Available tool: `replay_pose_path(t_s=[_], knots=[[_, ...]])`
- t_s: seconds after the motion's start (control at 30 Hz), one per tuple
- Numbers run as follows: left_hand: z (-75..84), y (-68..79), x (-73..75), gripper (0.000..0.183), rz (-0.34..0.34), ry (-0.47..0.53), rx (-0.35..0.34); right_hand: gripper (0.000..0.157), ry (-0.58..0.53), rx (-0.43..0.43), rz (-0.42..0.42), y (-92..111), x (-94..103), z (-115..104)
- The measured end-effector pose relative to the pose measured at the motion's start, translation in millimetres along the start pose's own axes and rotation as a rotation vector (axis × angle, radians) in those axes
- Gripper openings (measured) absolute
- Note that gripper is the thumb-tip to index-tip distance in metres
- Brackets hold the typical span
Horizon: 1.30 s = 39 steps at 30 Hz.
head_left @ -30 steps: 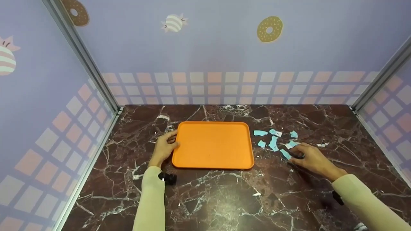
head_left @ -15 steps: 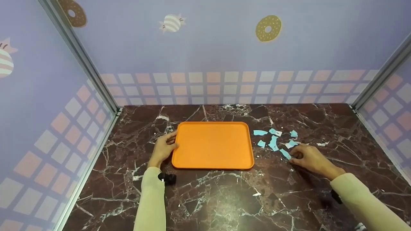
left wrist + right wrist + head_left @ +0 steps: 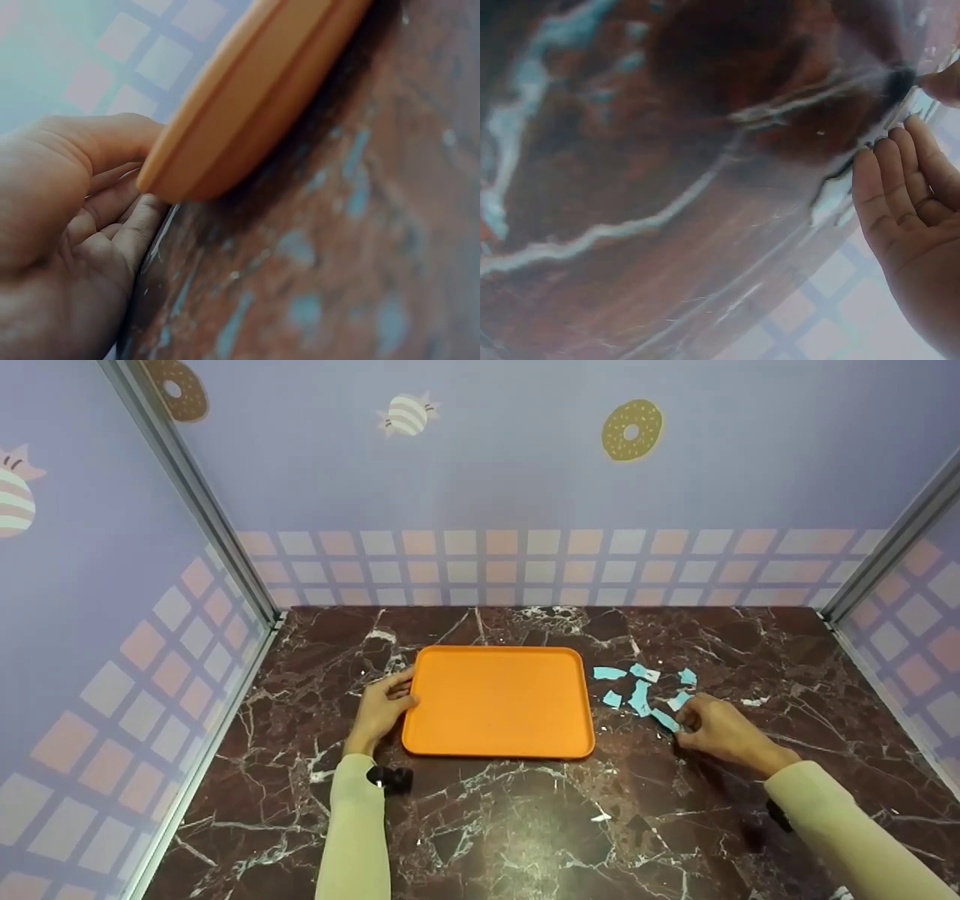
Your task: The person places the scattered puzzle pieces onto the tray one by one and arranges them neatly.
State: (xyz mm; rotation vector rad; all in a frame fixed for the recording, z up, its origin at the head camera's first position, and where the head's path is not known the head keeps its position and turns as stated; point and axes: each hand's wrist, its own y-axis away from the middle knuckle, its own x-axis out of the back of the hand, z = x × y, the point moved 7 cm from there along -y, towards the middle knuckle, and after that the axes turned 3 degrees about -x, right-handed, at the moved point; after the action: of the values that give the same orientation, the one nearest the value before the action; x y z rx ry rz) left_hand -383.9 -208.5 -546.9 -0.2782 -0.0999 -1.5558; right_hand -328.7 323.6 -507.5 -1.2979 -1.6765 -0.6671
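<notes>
An orange tray (image 3: 499,701) lies flat on the table. My left hand (image 3: 379,711) grips its left rim; the left wrist view shows the thumb on top of the tray edge (image 3: 225,112) and other fingers below it. To the tray's right lie several torn light-blue paper scraps (image 3: 640,697). With thumb and index finger, my right hand (image 3: 721,729) pinches the end of the nearest paper scrap (image 3: 664,720), tilted with a dark shadow under it. Another scrap (image 3: 680,700) lies right by the fingertips. In the right wrist view the hand (image 3: 915,195) mostly hides what it holds.
Dark red marble with white veins covers the table (image 3: 480,825). A small white fleck (image 3: 601,816) lies in front of the tray. Patterned purple walls (image 3: 517,472) stand at the back and sides, with metal posts (image 3: 202,495) in the corners.
The right hand has shifted slightly left, and the paper scrap at its fingertips now sits tilted, with a shadow beneath. The left hand and tray have stayed put.
</notes>
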Motion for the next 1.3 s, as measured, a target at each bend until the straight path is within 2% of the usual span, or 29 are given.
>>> replay_pose_path(t_s=[0.23, 0.5, 0.8, 0.83, 1.1, 1.2, 1.3], knots=[[-0.3, 1.0, 0.7, 0.054, 0.001, 0.031, -0.007, 0.02, -0.026, 0.021, 0.008, -14.2, 7.1, -23.8], [0.2, 1.9, 0.6, 0.054, -0.006, 0.039, 0.0, 0.021, -0.037, 0.187, 0.052, -31.8, 8.3, -63.8], [3.5, 4.7, 0.6, 0.051, -0.015, 0.049, 0.01, 0.021, -0.074, 0.247, 0.025, -48.2, -0.4, -98.2], [-1.3, 2.7, 1.4, 0.051, -0.008, 0.052, 0.011, 0.021, -0.077, 0.256, 0.024, -50.0, -1.6, -102.2], [-2.7, 3.1, 4.0, 0.049, 0.029, 0.066, 0.029, 0.022, -0.091, 0.325, 0.032, -62.9, -10.2, -130.8], [-3.6, 2.6, 4.2, 0.047, 0.065, 0.066, 0.032, 0.022, -0.093, 0.354, 0.029, -66.0, -13.2, -139.0], [-4.8, 2.4, 3.8, 0.043, 0.101, 0.069, 0.045, 0.022, -0.105, 0.345, 0.008, -67.7, -16.5, -143.0]])
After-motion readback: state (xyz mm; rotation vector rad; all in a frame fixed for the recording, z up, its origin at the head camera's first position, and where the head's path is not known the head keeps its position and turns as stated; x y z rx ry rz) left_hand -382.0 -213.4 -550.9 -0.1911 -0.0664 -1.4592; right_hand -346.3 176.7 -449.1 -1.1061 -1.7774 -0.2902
